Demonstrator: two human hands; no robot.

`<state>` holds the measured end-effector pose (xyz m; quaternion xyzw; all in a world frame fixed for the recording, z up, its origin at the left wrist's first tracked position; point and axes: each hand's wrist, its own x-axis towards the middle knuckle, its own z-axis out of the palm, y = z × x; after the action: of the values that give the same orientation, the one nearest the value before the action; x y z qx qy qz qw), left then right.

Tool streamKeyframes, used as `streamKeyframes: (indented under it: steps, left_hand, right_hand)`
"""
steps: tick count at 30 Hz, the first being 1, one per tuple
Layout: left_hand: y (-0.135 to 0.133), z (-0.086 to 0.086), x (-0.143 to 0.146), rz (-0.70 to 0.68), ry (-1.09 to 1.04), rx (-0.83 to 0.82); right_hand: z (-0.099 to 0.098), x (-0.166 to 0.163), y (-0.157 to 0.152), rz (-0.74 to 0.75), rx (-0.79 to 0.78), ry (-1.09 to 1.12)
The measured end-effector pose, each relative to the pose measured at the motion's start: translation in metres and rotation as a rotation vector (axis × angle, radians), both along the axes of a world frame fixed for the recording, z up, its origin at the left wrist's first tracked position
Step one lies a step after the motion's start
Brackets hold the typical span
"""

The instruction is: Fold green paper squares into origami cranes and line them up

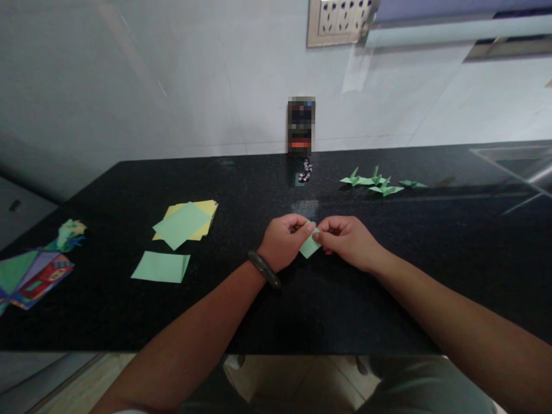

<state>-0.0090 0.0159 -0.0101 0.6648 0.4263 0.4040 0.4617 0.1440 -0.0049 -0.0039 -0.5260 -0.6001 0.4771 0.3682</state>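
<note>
Between my two hands is a small folded piece of light green paper (309, 247), with one corner pointing toward me. My left hand (284, 238), with a dark bangle at its wrist, pinches the paper's upper left part between thumb and fingers. Thumb and fingertips of my right hand (345, 238) close on its upper right edge. The fingers partly cover the paper, so its upper folds are hidden. Both hands are low over the black countertop (293, 322).
Left of my hands lie a folded green sheet (159, 267) and a stack of green and yellow paper (183, 224). Colourful packaging (43, 282) and crumpled paper (69, 234) sit far left. Several folded paper cranes (383, 187) stand back right. A phone (301, 126) leans against the wall.
</note>
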Motion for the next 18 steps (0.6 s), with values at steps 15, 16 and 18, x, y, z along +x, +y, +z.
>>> streamKeyframes:
  steps: [15,16,18]
  left_hand:
    - [-0.0015,-0.0003,-0.0014,0.071,0.024,0.07]
    - [-0.0021,0.0004,-0.0016,0.075,0.031,0.089]
    - [-0.0034,0.002,-0.002,0.086,0.047,0.122]
  right_hand:
    - [0.0051,0.0007,0.0,0.008,-0.113,0.01]
    - [0.0058,0.0007,0.0,0.003,-0.117,0.009]
    - [0.0066,0.0009,0.0,0.0,-0.125,0.007]
